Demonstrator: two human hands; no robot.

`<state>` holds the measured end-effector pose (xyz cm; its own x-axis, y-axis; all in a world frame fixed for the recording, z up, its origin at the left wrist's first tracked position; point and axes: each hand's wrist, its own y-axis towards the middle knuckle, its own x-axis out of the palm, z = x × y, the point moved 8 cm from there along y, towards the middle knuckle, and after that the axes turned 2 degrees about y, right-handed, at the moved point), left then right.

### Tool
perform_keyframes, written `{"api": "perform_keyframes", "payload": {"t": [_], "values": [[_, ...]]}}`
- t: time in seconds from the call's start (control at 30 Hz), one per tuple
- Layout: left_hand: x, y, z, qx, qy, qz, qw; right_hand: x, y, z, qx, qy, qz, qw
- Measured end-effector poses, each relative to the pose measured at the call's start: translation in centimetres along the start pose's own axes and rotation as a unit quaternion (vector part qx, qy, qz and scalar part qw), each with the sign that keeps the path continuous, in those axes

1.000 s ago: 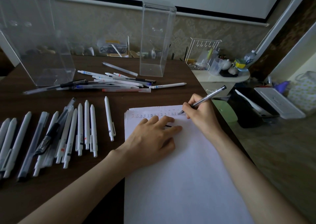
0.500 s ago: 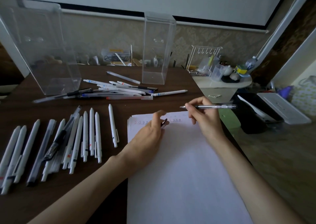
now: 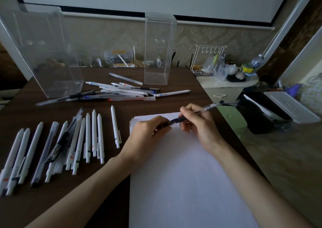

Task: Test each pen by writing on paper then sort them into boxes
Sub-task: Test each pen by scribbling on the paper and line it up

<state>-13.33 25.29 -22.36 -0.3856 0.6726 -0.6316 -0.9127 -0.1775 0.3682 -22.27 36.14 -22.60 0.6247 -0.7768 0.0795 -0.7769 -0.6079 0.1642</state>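
There were two clear boxes, a wide box (image 3: 52, 53) and a narrow box (image 3: 158, 53). One stack of paper (image 3: 183, 175) lay flat. Two hands, the left hand (image 3: 148, 135) and the right hand (image 3: 200, 123), held one pen (image 3: 195, 113). The near row of pens (image 3: 94, 133) had roughly thirteen and the far heap of pens (image 3: 122, 92) about a dozen; overlaps prevented exact counts.

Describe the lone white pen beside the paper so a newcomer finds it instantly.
Find the white paper on the dark table. Just off its left edge lies a white pen, pointing away from the person. Unlike the packed row of pens further left, it lies alone, touching nothing.
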Motion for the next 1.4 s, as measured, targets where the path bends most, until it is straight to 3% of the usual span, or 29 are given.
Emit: {"api": "perform_keyframes", "payload": {"t": [0.13, 0.53, 0.67, 0.8, 0.87, 0.93, 1.03, 1.13, 1.3, 1.4], "values": [[-0.5, -0.3, 1.0, 0.054, 0.021, 0.017, 0.998, 0.9, -0.3, 0.0, 0.013, -0.004, -0.028, 1.0], [-1.4, -1.1, 2.6, 0.101, 0.084, 0.072, 0.989, 2.2, -0.7, -0.7, 0.025, 0.017, -0.044, 0.999], [-1.9, -1.3, 2.1, 0.058, 0.055, 0.078, 0.994, 4.1, 0.1, -0.6, 0.048, -0.035, -0.073, 0.996], [-6.4, -2.8, -0.1, -0.034, 0.081, 0.162, 0.983, 6.7, 1.3, -0.3, 0.09, -0.141, -0.15, 0.975], [-9.0, -4.1, -1.5, -0.088, 0.119, 0.186, 0.971, 7.1, 3.0, -0.1, 0.067, -0.215, -0.128, 0.966], [-10.8, -5.5, -2.7, -0.132, 0.167, 0.183, 0.96, 7.1, 5.5, -0.1, -0.006, -0.344, -0.073, 0.936], [-12.6, -7.4, -4.1, -0.164, 0.231, 0.182, 0.942, 8.2, 8.2, 0.1, -0.107, -0.499, -0.034, 0.86], [-13.2, -8.2, -4.8, -0.157, 0.299, 0.19, 0.922, 9.1, 9.6, 1.2, -0.119, -0.576, -0.029, 0.808], [-12.4, -8.3, -6.5, -0.236, 0.402, 0.124, 0.876, 10.3, 9.9, 1.9, -0.132, -0.649, -0.037, 0.749], [-12.5, -8.3, -6.4, -0.226, 0.418, 0.131, 0.87, 10.7, 9.4, 0.9, -0.168, -0.678, -0.043, 0.714]]}}
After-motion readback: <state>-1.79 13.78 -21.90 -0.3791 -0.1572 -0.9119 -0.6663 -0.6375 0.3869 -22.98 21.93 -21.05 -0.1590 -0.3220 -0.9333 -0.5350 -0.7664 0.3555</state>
